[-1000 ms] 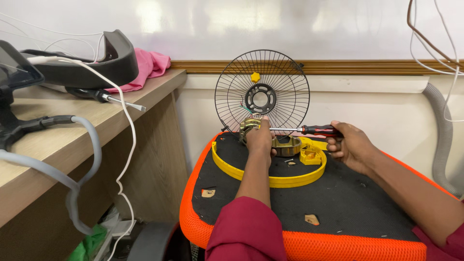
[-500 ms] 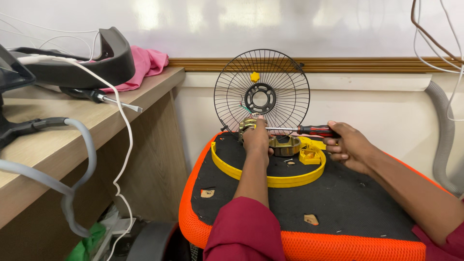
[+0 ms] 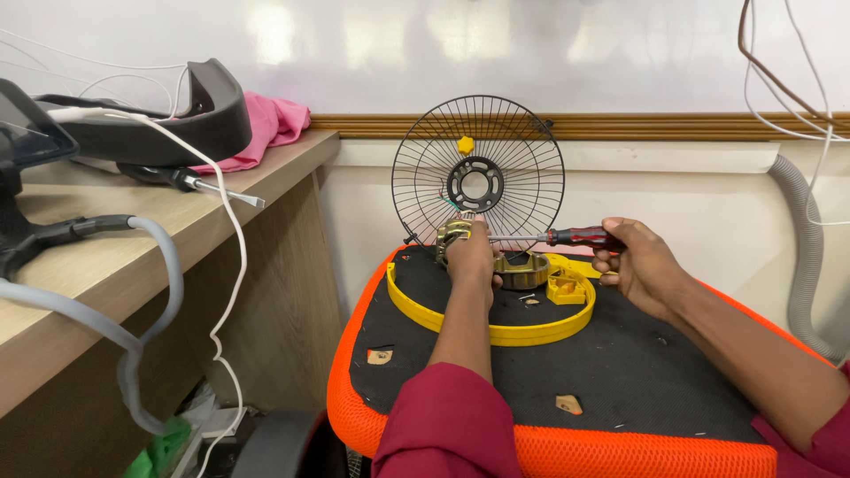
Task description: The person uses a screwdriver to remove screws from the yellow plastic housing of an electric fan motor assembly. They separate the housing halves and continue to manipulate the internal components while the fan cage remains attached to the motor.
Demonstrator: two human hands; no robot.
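My left hand [image 3: 473, 258] grips a small metal fan motor [image 3: 453, 232] at the foot of a round black wire fan grille [image 3: 478, 181] that stands upright against the wall. My right hand [image 3: 639, 265] holds a screwdriver [image 3: 580, 236] with a red and black handle, its shaft lying level and pointing left toward the motor. Below the hands lie a yellow plastic ring [image 3: 496, 332], a round brass-coloured part [image 3: 522, 270] and a small yellow piece [image 3: 567, 288], all on a black seat pad with an orange rim [image 3: 341, 381].
A wooden desk [image 3: 106, 257] stands to the left with a black curved device [image 3: 190, 111], a pink cloth [image 3: 270, 119], another screwdriver [image 3: 199, 183] and a white cable [image 3: 232, 265] hanging down. A grey corrugated hose [image 3: 806, 257] and loose wires [image 3: 797, 80] hang at the right.
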